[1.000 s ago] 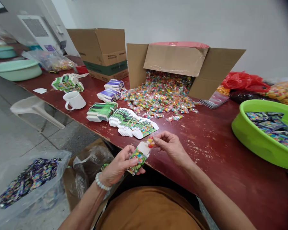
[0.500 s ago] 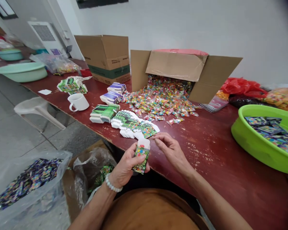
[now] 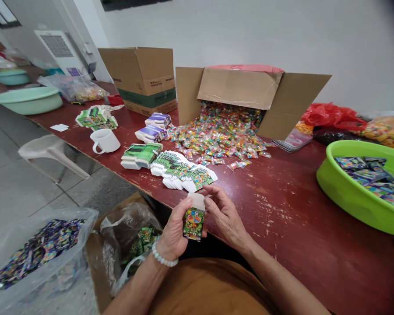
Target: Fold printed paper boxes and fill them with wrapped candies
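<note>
My left hand (image 3: 174, 227) is closed around a small green printed carton (image 3: 193, 223), held upright just off the table's front edge. Its white top flap (image 3: 197, 200) stands up. At the carton's upper right side, my right hand (image 3: 225, 214) has its thumb and curled fingers against the flap edge; some fingertips are hidden behind it. Just beyond both hands lies a fanned row of flattened green cartons (image 3: 180, 168). Wrapped candies (image 3: 216, 135) are heaped behind that row, spilling out of a tipped cardboard box (image 3: 239, 89).
Stacked green cartons (image 3: 141, 155), purple cartons (image 3: 151, 133) and a white mug (image 3: 105, 141) stand to the left. A green basin (image 3: 328, 175) of dark packets is at right. Below the table edge are a bag-lined box (image 3: 113, 232) and a clear tub (image 3: 88, 218) of packets.
My right hand has moved left and now meets the carton's flap. The carton has turned more upright, its printed front facing me, and my left thumb has shifted to its upper left edge.
</note>
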The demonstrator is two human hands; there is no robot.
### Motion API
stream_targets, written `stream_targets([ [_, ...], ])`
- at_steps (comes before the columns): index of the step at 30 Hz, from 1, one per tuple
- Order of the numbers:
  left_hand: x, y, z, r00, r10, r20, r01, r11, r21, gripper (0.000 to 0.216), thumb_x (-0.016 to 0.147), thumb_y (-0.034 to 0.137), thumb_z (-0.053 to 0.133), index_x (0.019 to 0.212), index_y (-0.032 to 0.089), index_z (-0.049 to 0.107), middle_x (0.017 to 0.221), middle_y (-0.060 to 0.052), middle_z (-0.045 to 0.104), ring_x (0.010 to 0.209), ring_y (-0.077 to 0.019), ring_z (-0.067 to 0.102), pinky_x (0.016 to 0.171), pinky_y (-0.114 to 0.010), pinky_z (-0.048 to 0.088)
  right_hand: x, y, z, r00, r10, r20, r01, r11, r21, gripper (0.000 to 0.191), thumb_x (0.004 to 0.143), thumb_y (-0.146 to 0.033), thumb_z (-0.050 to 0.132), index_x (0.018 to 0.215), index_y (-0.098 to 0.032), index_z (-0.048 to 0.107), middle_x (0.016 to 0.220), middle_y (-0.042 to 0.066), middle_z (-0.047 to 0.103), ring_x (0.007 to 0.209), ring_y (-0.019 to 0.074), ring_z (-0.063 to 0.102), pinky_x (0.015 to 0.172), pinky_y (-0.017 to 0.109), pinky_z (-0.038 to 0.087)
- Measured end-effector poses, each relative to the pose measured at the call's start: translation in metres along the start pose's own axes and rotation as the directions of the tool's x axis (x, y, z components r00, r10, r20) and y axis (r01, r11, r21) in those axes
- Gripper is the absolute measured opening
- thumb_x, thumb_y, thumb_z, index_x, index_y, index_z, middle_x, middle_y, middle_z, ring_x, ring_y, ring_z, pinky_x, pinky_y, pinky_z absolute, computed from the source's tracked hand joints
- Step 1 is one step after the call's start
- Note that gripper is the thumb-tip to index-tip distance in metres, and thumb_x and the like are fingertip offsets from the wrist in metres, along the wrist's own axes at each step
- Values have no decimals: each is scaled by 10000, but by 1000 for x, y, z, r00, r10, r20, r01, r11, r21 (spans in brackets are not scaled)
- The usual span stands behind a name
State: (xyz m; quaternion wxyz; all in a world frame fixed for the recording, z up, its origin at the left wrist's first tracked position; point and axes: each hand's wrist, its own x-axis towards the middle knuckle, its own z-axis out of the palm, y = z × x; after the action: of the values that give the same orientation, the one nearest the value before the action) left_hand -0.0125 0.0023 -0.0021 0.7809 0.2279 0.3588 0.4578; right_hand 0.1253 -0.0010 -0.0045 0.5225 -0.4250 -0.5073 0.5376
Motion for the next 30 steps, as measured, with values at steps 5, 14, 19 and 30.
stream_targets([
  [5, -2, -7, 2, 998, 28, -55, -29, 999, -21, 291, 828, 356, 613, 992, 116, 619, 646, -14, 668, 414, -129, 588, 394, -242, 509, 1, 2, 0, 970, 171, 170, -204, 958, 200, 383, 839, -480, 613, 1124, -238, 530, 994, 41, 609, 596, 124, 579, 413, 224, 487],
  [14, -4, 1, 5, 991, -131, 34, 131, 991, -15, 387, 906, 502, 506, 979, 138, 615, 636, -18, 649, 424, -152, 603, 387, -270, 515, 7, -7, -17, 928, -308, 211, 368, 847, -384, 141, 897, -255, 570, 935, -224, 702, 907, 52, 716, 842, 183, 651, 792, 322, 498],
  [19, -5, 4, 9, 994, -99, 48, 100, 995, -7, 426, 937, 489, 453, 1223, 196, 568, 748, -31, 699, 448, -170, 635, 399, -294, 530, 2, -14, -18, 940, -275, 204, 337, 851, -403, 144, 902, -273, 582, 843, -211, 697, 874, 57, 718, 799, 182, 669, 743, 314, 520],
  [30, 0, -3, 4, 996, -84, 11, 83, 995, 48, 484, 887, 505, 541, 1222, 162, 610, 709, -39, 695, 456, -146, 621, 398, -244, 514, 12, -16, -18, 971, -92, 221, 153, 949, -275, 145, 894, -270, 572, 817, -200, 672, 923, 48, 713, 808, 175, 652, 756, 322, 520],
])
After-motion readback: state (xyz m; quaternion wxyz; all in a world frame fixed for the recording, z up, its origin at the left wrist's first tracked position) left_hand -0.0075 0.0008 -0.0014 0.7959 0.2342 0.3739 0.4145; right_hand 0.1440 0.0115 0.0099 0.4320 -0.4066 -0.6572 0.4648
